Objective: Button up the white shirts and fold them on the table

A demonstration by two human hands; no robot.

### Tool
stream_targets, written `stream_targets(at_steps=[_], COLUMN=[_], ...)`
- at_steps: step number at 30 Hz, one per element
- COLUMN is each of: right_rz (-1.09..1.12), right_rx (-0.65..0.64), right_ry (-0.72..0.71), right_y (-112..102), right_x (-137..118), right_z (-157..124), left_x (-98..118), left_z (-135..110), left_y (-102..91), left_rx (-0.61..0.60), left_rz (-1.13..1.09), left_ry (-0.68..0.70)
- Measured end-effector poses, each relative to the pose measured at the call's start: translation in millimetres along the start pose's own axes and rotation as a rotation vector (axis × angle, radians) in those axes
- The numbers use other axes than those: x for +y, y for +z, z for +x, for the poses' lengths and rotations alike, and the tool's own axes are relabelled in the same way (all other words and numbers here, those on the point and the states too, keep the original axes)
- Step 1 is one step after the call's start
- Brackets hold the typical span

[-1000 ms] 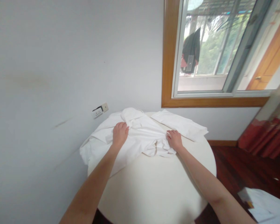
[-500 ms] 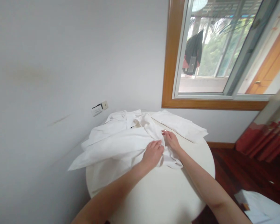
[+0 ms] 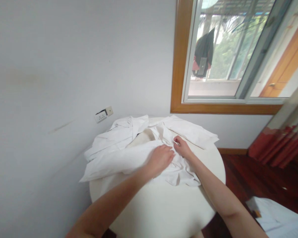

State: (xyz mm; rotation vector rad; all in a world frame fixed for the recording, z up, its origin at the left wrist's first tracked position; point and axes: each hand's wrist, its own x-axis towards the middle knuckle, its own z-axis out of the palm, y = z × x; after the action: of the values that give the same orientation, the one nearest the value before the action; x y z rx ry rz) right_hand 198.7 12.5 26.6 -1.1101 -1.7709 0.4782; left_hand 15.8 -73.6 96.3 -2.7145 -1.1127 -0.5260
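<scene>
White crumpled fabric garment [image 3: 129, 155] lies spread over the far left part of a round, cream-white surface [image 3: 163, 211]. One edge hangs past the rim on the side toward the pale wall. Both bare hands meet on it near the middle of the surface.

The left hand [image 3: 161, 158] lies knuckles up on the fabric, its fingers [image 3: 170, 152] curled down into a ridge of cloth. Whether they pinch it or only press on it cannot be told from this angle. The right hand [image 3: 183, 149] sits just beside it, and its fingers [image 3: 176, 141] are drawn together, closed on a small fold of the same garment. A loose, wrinkled flap of the garment trails from under both hands toward the near right.

Behind the hands, at the far right of the surface, rests a flat folded white cloth [image 3: 192, 131], its near edge touching the garment. A beige wall socket [image 3: 103, 114] is fixed to the wall just beyond the rim. A wooden-framed window [image 3: 176, 66] fills the upper right, with a dark jacket [image 3: 203, 51] hanging outside it. A red curtain [image 3: 275, 145] hangs at the right over a dark wooden floor [image 3: 250, 178], where a white sheet [image 3: 277, 219] lies.
</scene>
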Motion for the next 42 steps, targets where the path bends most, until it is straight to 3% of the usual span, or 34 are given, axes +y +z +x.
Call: stream_targets(at_steps=[4, 6, 8, 10, 15, 19, 22, 24, 27, 31, 36, 39, 42], right_rz=[0.115, 0.193, 0.240, 0.227, 0.153, 0.020, -0.149, -0.204, -0.174, -0.030, 0.132, 0.169, 0.166], right_rx=[0.019, 0.035, -0.001, -0.049, -0.055, -0.206, -0.252, -0.290, -0.370, -0.462, -0.557, -0.634, -0.666], right_ry=[0.110, 0.112, 0.048, 0.006, 0.107, 0.038, 0.030, 0.021, -0.058, -0.167, -0.198, -0.176, -0.147], right_y=[-0.7, 0.1, 0.9, 0.5, -9.3, -11.4, -4.3, 0.8, 6.1, 13.0, 25.3, 29.4, 30.2], right_x=[10.5, 15.1, 20.1, 24.8, 21.9, 3.5, -5.5, -7.3, -8.4, -14.1, -27.6, -34.8, -35.0], right_z=[2.3, 4.5, 6.6, 8.0, 10.1, 7.4, 1.5, -2.4, -6.2, -8.6, -11.4, -12.8, -12.1], left_x=[-63.6, -82.6, -86.2, -75.1, -19.0, 19.9, 36.3, 36.7, 17.2, -36.1, -104.5, -131.7, -143.5], left_z=[5.8, -0.8, -10.6, -19.6, -31.3, -41.1, -48.8, -50.0, -42.7, -21.4, -1.1, -4.1, -16.1], left_y=[-8.7, -2.8, 4.0, 8.2, 14.4, 28.1, 29.3, 19.9, -2.6, -18.2, 4.0, 24.5, 42.2], left_rx=[0.055, -0.071, -0.196, -0.259, -0.307, -0.281, -0.232, -0.242, -0.259, -0.029, 0.146, 0.087, -0.022], left_rz=[0.060, 0.060, -0.009, -0.060, 0.017, 0.057, 0.049, 0.010, -0.056, -0.028, -0.181, -0.339, -0.430], left_ry=[-0.285, -0.409, -0.448, -0.402, -0.300, -0.184, -0.134, -0.124, -0.125, -0.215, -0.220, -0.182, -0.130])
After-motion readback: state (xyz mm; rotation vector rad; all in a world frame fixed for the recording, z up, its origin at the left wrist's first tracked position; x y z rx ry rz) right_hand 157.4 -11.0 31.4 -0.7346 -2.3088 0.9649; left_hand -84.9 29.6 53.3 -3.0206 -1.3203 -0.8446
